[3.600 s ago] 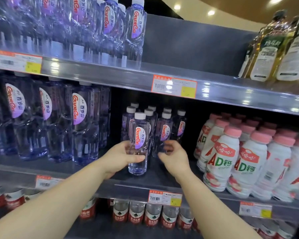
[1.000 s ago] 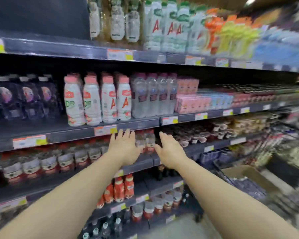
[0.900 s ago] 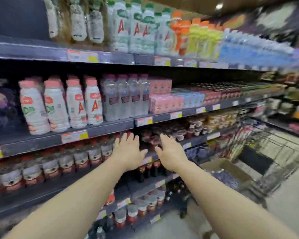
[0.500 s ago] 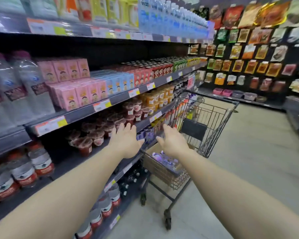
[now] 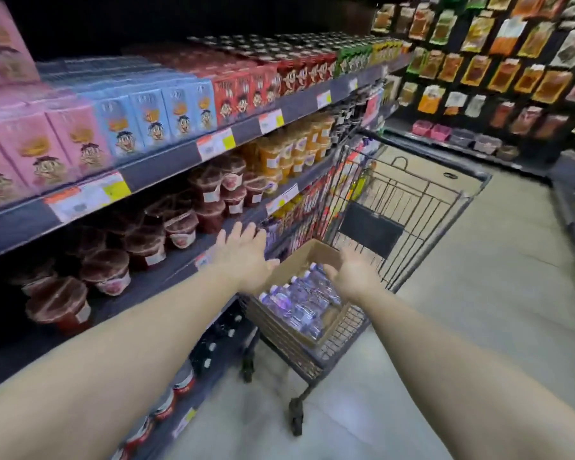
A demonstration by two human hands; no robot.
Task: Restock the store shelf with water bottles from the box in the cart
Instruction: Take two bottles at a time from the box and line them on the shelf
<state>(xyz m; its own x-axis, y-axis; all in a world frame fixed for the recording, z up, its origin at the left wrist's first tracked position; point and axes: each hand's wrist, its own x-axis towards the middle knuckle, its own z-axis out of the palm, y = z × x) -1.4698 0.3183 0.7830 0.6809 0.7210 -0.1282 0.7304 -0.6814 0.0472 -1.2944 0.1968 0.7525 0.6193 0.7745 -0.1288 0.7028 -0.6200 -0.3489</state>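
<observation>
1. Lying packed in the cardboard box (image 5: pixel 307 257), the water bottles (image 5: pixel 299 302) show white caps and purple labels; the writing on them is too blurred to read.
2. That box sits in the near end of the wire cart (image 5: pixel 412 207), which stands on the aisle floor (image 5: pixel 478 310) right beside the shelf (image 5: pixel 166 161).
3. Left hand (image 5: pixel 246 257) reaches out above the box's near-left corner, its grip spread wide, fingers straight, holding nothing.
4. Right hand (image 5: pixel 354 275) hovers over the box's right side, grip loose and spread, palm turned inward, holding nothing; whether it touches the bottles cannot be told.
5. On the shelf to the left, pink cartons (image 5: pixel 47 151), blue cartons (image 5: pixel 156 117) and red cartons (image 5: pixel 246 91) all carry a cartoon face; their lettering is unreadable.
6. One level down, dark red jelly cups (image 5: pixel 180 227) and orange cups (image 5: pixel 292 151) stand in rows.
7. Price tags (image 5: pixel 214 144) in white, orange and yellow line the shelf edges, print too blurred to make out.
8. Across the aisle, hanging snack packets (image 5: pixel 512 71) cover the far wall.
</observation>
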